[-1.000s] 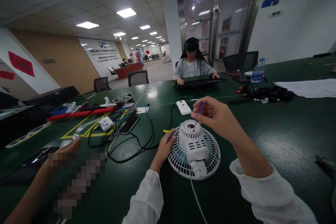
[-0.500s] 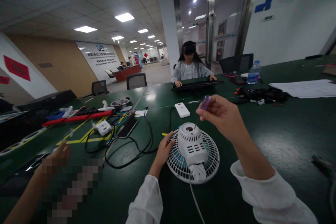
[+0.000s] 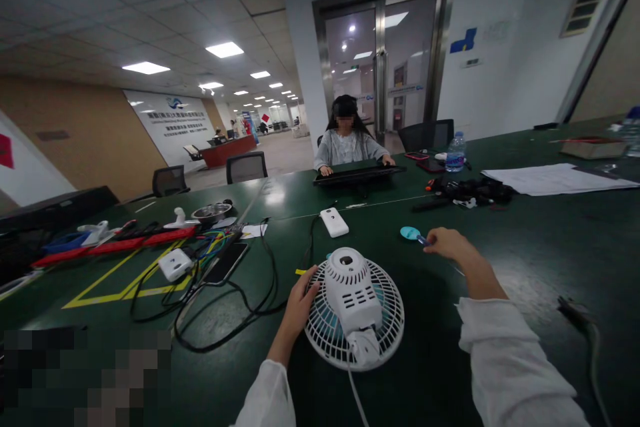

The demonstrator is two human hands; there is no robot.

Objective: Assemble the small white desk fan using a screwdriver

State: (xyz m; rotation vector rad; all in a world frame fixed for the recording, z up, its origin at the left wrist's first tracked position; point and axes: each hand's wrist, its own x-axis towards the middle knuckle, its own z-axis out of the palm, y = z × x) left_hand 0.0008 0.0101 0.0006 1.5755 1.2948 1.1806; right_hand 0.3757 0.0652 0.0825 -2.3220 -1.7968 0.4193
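A small white fan (image 3: 357, 307) lies grille-down on the green table, its motor housing facing up. My left hand (image 3: 299, 303) is closed on the left rim of its round grille. Off to the right, my right hand (image 3: 453, 247) pinches a screwdriver (image 3: 424, 240) by its translucent purplish handle, low over the table. Most of the screwdriver is hidden by the fingers. The handle's end meets or overlaps a round turquoise piece (image 3: 410, 233); I cannot tell whether they touch. A white cord (image 3: 356, 393) runs from the fan toward me.
Beyond the fan lies a white device (image 3: 334, 222). Black cables (image 3: 273, 273), a phone (image 3: 227, 263) and a metal bowl (image 3: 213, 211) are on the left. Across the table a person (image 3: 345, 140) sits at a black keyboard-like panel (image 3: 357, 175). Dark gear (image 3: 473, 190) and papers (image 3: 555, 179) lie right.
My right hand has moved from above the fan's housing rightward and down to the turquoise piece, carrying the screwdriver. My left hand stays on the fan. Another person's hand at left has left view.
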